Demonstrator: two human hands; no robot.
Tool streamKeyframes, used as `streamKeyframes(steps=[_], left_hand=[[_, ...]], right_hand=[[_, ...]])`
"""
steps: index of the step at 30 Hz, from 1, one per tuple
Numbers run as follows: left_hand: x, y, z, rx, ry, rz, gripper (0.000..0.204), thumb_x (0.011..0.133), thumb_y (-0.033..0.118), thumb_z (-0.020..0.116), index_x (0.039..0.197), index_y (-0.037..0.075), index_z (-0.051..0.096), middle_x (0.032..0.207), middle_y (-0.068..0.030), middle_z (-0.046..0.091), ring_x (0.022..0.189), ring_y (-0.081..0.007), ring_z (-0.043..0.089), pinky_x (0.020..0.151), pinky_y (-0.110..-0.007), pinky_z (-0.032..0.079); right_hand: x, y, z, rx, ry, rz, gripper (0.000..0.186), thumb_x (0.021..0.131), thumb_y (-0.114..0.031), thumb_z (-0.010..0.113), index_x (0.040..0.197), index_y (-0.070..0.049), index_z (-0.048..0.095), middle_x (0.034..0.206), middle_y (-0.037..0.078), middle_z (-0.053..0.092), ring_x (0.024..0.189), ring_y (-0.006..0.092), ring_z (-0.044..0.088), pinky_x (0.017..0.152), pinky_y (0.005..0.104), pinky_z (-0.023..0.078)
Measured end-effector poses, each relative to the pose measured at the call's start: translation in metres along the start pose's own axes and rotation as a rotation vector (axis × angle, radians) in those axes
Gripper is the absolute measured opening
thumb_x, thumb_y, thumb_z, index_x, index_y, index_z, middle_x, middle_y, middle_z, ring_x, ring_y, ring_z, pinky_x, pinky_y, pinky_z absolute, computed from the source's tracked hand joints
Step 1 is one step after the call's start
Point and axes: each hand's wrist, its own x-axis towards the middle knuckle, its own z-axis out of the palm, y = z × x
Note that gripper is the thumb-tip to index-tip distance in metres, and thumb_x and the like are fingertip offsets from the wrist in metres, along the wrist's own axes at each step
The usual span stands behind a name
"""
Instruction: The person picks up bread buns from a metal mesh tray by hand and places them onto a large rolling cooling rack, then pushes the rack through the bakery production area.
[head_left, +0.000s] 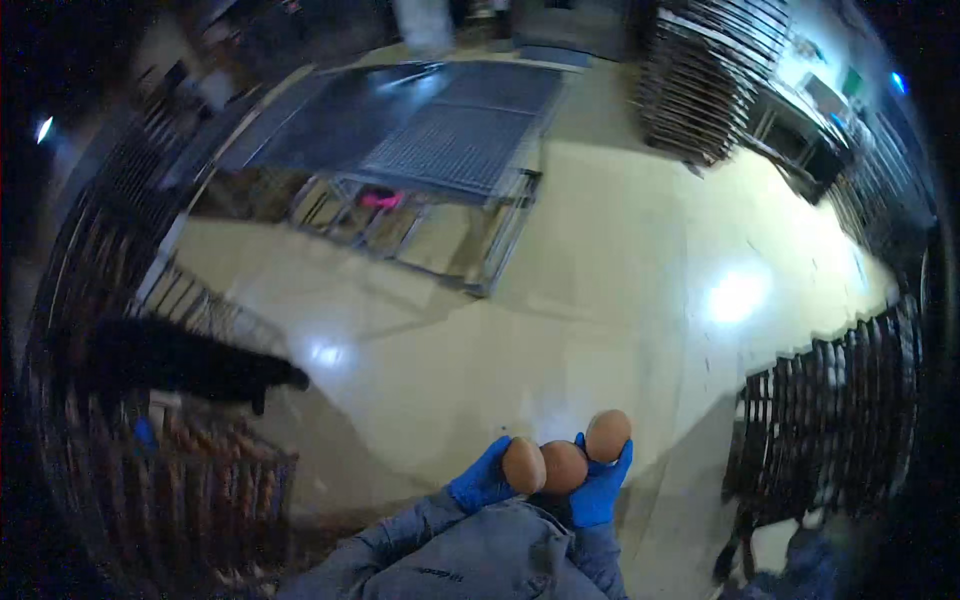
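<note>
Both my hands wear blue gloves and are close together in front of my grey jacket. My left hand point(483, 478) is closed on a round brown bun point(522, 466). Gripped in my right hand point(602, 490) is another brown bun point(608, 436), the highest of the three. A third bun point(563, 468) sits between them, against the right glove; which fingers support it is hidden. All three look smooth and evenly brown, and the left one shows a paler edge.
Ahead to the left stands a metal-framed table point(440, 135) with a mesh top and a pink item point(380, 199) beneath. Slatted racks stand at lower left point(200, 500), right point(825, 430) and far right point(700, 85). A long black shape point(190, 362) juts in from the left. The floor point(400, 380) is pale.
</note>
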Motion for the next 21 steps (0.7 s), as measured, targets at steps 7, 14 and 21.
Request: streamKeyframes(steps=[7, 14, 21], left_hand=[[0.034, 0.013, -0.073, -0.202, -0.021, 0.498, 0.059, 0.101, 0.048, 0.049, 0.145, 0.008, 0.045, 0.144, -0.012, 0.053, 0.134, -0.0268, 0.049, 0.115, -0.046, 0.036], [0.041, 0.106, -0.038, -0.699, -0.444, 0.536, 0.059, 0.101, 0.047, 0.052, 0.142, 0.006, 0.049, 0.142, -0.0131, 0.054, 0.134, -0.0278, 0.049, 0.115, -0.046, 0.036], [0.106, 0.172, -0.057, -0.226, -0.096, 1.159, 0.057, 0.104, 0.047, 0.045, 0.141, 0.003, 0.048, 0.141, -0.0121, 0.055, 0.134, -0.0241, 0.049, 0.117, -0.042, 0.033]], right_hand=[[0.072, 0.068, 0.105, -0.352, -0.135, 0.264, 0.074, 0.088, -0.069, 0.053, 0.129, -0.008, 0.054, 0.113, 0.015, 0.065, 0.098, 0.0332, 0.065, 0.089, 0.0498, 0.055], [0.125, 0.102, 0.195, -0.475, -0.286, 0.391, 0.076, 0.09, -0.068, 0.051, 0.135, -0.007, 0.051, 0.123, 0.017, 0.062, 0.108, 0.0345, 0.061, 0.095, 0.0505, 0.051], [0.219, 0.146, 0.28, -0.55, -0.573, 0.639, 0.072, 0.094, -0.06, 0.051, 0.144, -0.008, 0.045, 0.135, 0.017, 0.057, 0.116, 0.0362, 0.059, 0.101, 0.0531, 0.048]])
